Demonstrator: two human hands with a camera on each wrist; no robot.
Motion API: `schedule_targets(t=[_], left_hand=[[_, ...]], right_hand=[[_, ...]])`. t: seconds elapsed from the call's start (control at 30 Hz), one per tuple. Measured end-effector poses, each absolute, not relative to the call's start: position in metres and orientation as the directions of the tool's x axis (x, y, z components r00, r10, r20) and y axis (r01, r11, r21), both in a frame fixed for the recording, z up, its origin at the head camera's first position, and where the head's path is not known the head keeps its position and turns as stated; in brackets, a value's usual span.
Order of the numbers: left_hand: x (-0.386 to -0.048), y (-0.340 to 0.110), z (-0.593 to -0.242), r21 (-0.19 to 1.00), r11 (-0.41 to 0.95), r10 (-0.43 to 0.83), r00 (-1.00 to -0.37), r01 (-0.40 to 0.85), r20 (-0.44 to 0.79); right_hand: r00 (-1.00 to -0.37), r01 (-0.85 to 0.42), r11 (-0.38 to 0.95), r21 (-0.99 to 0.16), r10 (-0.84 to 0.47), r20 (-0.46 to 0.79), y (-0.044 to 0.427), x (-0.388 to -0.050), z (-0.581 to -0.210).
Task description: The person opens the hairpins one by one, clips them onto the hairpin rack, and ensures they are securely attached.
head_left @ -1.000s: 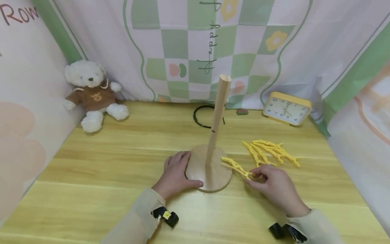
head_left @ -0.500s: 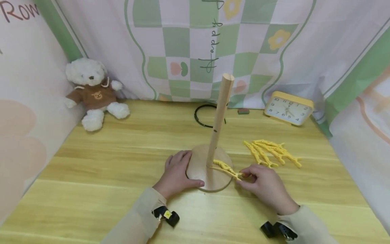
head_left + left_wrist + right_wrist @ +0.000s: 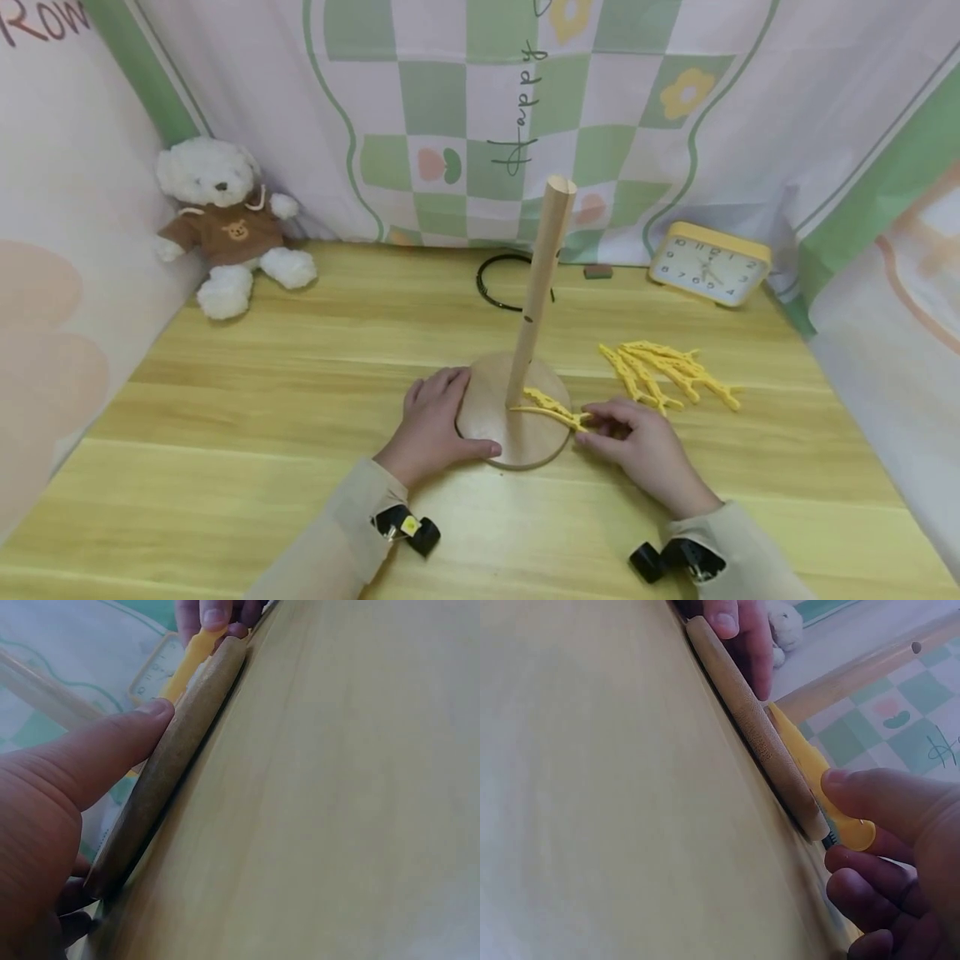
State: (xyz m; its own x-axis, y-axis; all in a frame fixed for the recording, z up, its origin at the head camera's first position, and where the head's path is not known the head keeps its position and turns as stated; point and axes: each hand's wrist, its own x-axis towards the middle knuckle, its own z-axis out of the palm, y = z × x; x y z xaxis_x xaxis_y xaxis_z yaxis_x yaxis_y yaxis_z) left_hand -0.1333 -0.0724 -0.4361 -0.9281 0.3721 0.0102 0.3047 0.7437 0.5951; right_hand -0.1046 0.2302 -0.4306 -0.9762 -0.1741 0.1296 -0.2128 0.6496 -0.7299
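Observation:
A wooden stand has a round base and an upright post with small dark holes along it. My left hand holds the base at its left rim, thumb over the front edge. With thumb and fingers, my right hand pinches the forked end of a yellow plastic branch. That branch lies low over the right part of the base, its other end at the foot of the post; whether it touches the post I cannot tell. Several more yellow branches lie to the right, behind my right hand.
A white teddy bear in a brown top sits at the back left. Behind the post lie a black cable loop and a small dark block. A yellow clock stands at the back right, before a curtain.
My right hand has carried the yellow branch left over the base, up to the foot of the post. The left hand has stayed on the base.

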Motion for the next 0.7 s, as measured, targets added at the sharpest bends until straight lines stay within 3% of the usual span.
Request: schedule_targets(t=[0.7], left_hand=[[-0.133,-0.072,-0.435,0.580,0.752,0.379,-0.926,0.313,0.009]], right_hand=[[-0.958,-0.285,0.669,-0.686,-0.219,0.184,0.220,-0.114,-0.432]])
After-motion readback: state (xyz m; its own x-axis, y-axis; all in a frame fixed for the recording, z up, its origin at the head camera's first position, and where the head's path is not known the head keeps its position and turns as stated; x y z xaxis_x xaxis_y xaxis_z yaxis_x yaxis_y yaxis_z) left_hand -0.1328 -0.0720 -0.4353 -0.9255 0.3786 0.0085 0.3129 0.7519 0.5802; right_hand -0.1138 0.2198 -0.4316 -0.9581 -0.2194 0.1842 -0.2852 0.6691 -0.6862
